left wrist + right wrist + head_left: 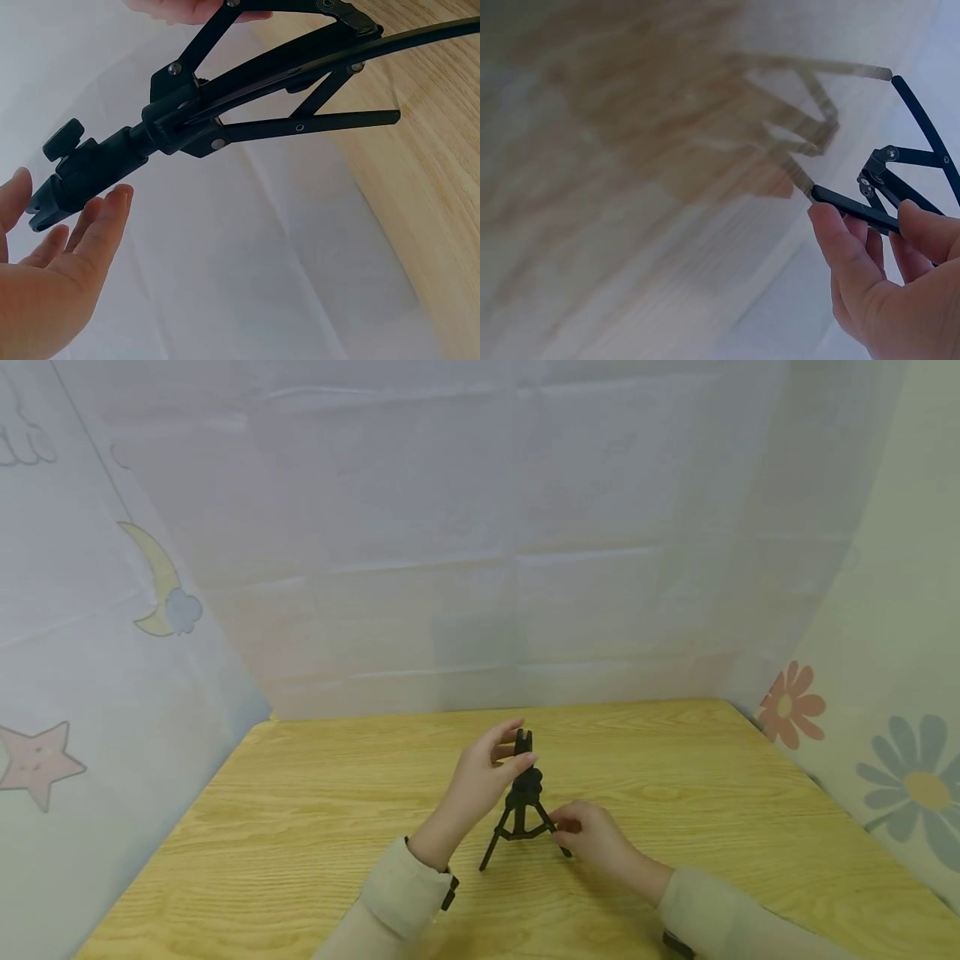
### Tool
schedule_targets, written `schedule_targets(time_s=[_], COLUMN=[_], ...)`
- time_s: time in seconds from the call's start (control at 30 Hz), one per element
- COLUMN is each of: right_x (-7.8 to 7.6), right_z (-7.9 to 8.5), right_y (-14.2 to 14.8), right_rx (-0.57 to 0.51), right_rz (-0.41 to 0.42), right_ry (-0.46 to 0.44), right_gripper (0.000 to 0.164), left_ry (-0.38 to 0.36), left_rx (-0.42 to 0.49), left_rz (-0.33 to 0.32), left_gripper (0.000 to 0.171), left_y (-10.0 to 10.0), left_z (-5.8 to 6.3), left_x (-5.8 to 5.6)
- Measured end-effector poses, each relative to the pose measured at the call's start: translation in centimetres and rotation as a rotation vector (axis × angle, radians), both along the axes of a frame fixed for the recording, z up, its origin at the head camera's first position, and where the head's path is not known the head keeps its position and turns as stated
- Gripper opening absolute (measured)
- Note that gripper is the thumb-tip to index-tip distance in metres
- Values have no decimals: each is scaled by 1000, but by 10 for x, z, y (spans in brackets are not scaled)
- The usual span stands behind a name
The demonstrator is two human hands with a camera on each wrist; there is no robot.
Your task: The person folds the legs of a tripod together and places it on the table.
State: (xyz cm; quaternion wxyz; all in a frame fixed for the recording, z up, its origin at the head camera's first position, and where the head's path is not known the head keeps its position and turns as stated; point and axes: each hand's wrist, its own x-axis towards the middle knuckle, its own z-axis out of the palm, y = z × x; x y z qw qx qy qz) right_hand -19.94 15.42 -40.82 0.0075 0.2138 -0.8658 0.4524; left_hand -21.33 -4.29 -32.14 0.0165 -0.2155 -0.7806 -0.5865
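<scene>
A small black tripod stands upright on the wooden table, its legs spread apart and joined by braces. My left hand is at the top of it, thumb on the near side and fingers behind. In the left wrist view the left hand's fingers are fairly straight and loosely around the forked top piece, just below a side knob; firm contact cannot be made out. Low on the right, my right hand pinches one tripod leg near its foot between thumb and fingers.
The yellow wood-grain table extends around the tripod. A pale creased sheet hangs behind it, with printed side sheets at left and right. The tabletop reflects the legs in the right wrist view.
</scene>
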Motion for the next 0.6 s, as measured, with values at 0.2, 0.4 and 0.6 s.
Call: schedule_targets(time_s=[0.2,0.4,0.6], right_x=[-3,-5,-5], right_z=[-1,2,4], right_y=[-3,-6,-7], right_rx=[17,36,87], right_rz=[2,11,-3], right_ry=[10,-5,16], right_gripper=[7,4,3], left_ry=[25,30,37], left_rx=[30,55,36], left_rz=[2,12,-3], left_gripper=[47,39,34], left_y=[1,0,0], left_z=[-2,-5,-3], left_x=[-4,-8,-10])
